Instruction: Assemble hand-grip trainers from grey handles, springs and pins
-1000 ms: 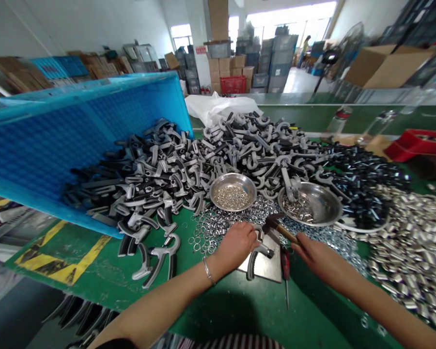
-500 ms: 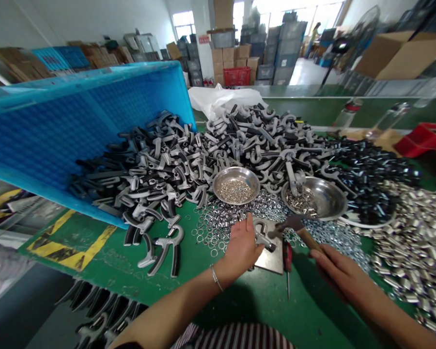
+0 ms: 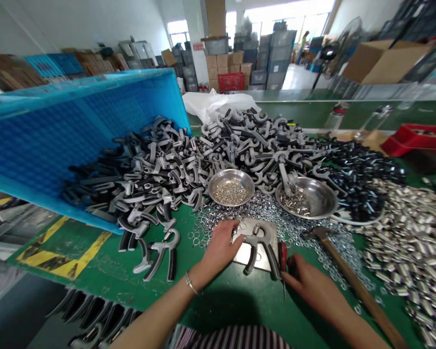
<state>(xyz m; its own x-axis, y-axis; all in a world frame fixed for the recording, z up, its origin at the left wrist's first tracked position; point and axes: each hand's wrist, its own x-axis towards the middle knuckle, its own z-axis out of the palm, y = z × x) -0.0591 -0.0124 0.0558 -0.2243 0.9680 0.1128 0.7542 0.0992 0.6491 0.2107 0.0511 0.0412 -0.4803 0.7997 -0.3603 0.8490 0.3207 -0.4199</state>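
My left hand (image 3: 221,246) rests at the left edge of a small metal plate (image 3: 247,253), its fingers bent against the head of a grey and black hand grip (image 3: 260,243) that lies on the plate. My right hand (image 3: 307,285) is just right of the plate, fingers curled at the red-handled screwdriver (image 3: 283,255) lying along the plate's right edge. A wooden-handled hammer (image 3: 350,277) lies loose on the table to the right, touched by neither hand.
A big heap of grey and black grip parts (image 3: 189,160) spills from a tipped blue crate (image 3: 58,135). Two steel bowls (image 3: 231,187) (image 3: 321,196) sit behind the plate among loose metal rings (image 3: 210,223). Silver sleeves (image 3: 414,242) and black parts (image 3: 359,184) cover the right side.
My right hand has laid the hammer down on the table and moved left to the screwdriver. My left hand has shifted to the plate's left edge, and the hand grip now lies flat on the plate.
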